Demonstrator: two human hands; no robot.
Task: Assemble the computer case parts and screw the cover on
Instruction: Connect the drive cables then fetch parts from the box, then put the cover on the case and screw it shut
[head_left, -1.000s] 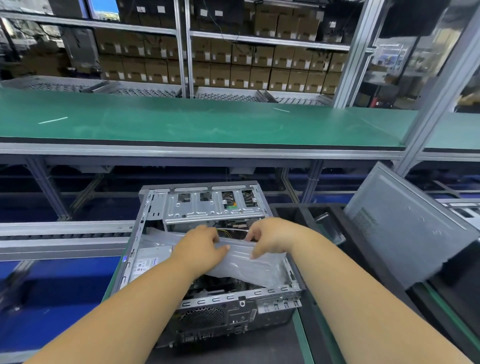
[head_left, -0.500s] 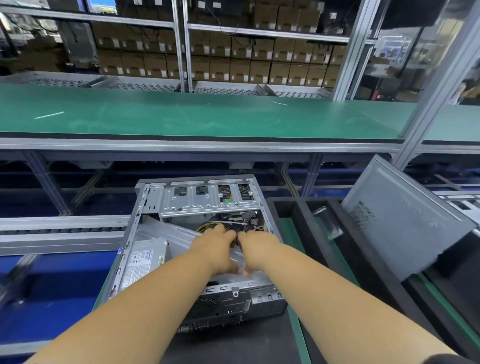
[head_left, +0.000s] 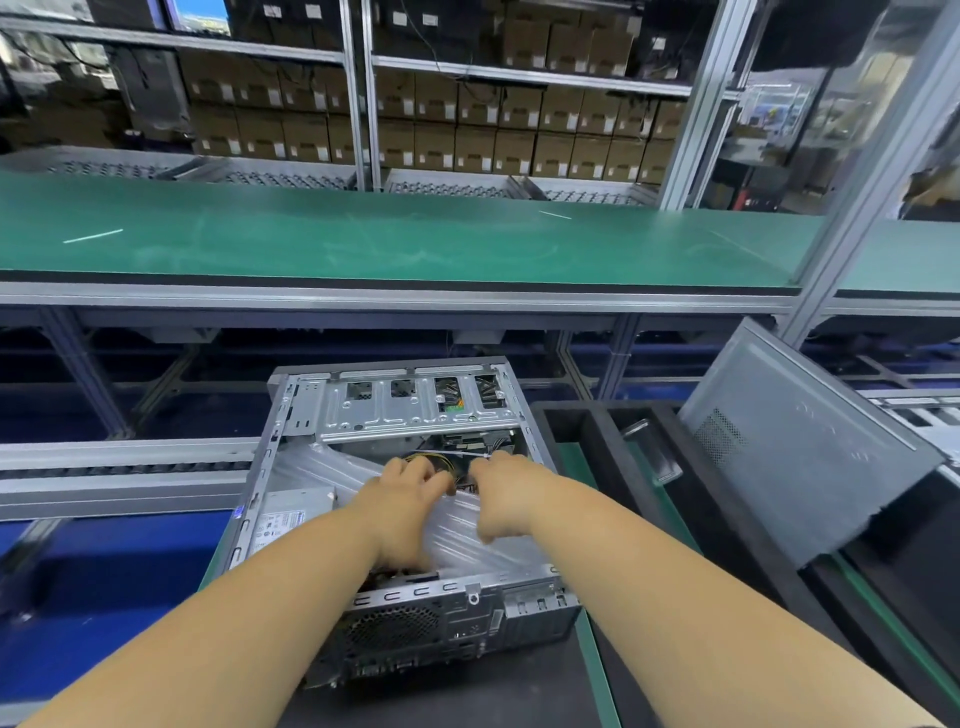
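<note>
Fingertips (head_left: 415, 470) seemingly hidden among cables (head_left: 439, 460)

One open computer case (head_left: 395, 499) lies on its side, with one sheet of clear plastic film (head_left: 457, 535) inside it and one labelled power supply (head_left: 291, 517). One grey side cover (head_left: 800, 457) leans at the right — a single panel. Two hands reach in — the left hand (head_left: 402, 501) and the right hand (head_left: 506, 493) — and one long green desk (head_left: 395, 239) runs behind.
</note>
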